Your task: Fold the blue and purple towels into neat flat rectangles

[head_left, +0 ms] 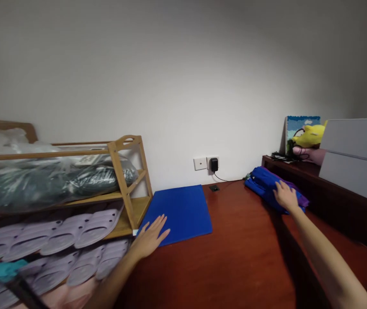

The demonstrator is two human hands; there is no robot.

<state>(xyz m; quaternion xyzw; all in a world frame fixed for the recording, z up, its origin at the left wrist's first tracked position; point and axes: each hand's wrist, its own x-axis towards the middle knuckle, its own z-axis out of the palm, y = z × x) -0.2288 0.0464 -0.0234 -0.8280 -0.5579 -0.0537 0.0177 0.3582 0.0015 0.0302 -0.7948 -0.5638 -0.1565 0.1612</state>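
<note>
My left hand [149,238] rests over the near left corner of a flat blue mat [183,212], its fingers stretched out and spread. The mat lies on a reddish-brown wooden desk [231,262], close to the wooden rack. On the right, my right hand [286,196] reaches onto a folded bundle of blue and purple cloth [262,182] beside the raised ledge. Its fingers look extended across the cloth; whether they pinch any of it I cannot make out.
A wooden rack [119,171] on the left holds plastic-wrapped bundles [58,180] and several lilac clogs [96,227]. A black plug [214,165] sits in the wall socket, its cable trailing right. On the right ledge are grey boxes [357,159], a yellow plush toy [310,136] and a picture [304,122].
</note>
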